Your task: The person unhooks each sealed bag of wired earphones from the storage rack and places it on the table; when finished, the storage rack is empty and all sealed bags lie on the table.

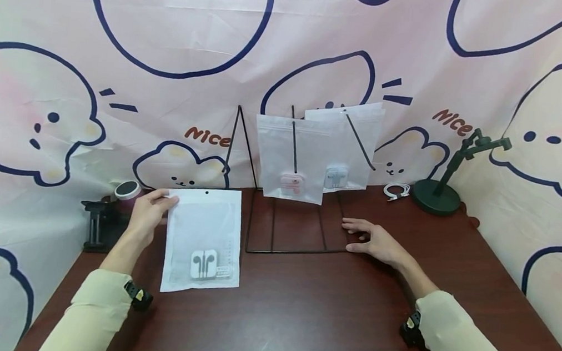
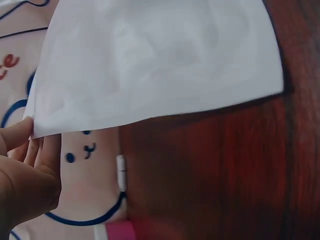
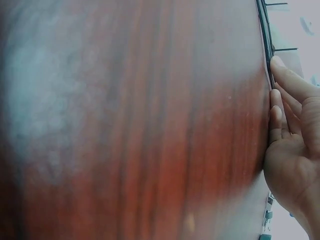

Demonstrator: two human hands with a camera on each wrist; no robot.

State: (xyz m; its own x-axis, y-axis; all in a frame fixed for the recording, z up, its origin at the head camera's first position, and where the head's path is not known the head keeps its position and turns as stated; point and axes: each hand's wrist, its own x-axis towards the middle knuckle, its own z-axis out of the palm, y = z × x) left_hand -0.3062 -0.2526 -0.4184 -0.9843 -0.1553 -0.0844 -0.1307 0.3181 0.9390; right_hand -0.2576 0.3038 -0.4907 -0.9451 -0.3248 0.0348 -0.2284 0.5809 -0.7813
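A white zip bag [image 1: 199,218] hangs upright at the left, a white earphone case [image 1: 203,264] showing through its lower part. My left hand [image 1: 149,215] pinches its top left corner; the left wrist view shows the thumb on the bag's corner [image 2: 42,117]. Right of it stands a black wire rack [image 1: 294,252] with prongs. Two more white bags hang on it, one holding pink earphones [image 1: 292,184], the other a pale earphone case [image 1: 336,177]. My right hand [image 1: 374,243] rests at the rack's front right corner, its fingers extended and touching the wire [image 3: 267,30].
A dark green stand [image 1: 437,197] and a coiled white cable [image 1: 396,192] are at the back right. At the back left are a black stand [image 1: 100,226] and a round-topped container [image 1: 128,191]. A printed cloth [image 1: 187,95] hangs behind the brown table [image 1: 268,325].
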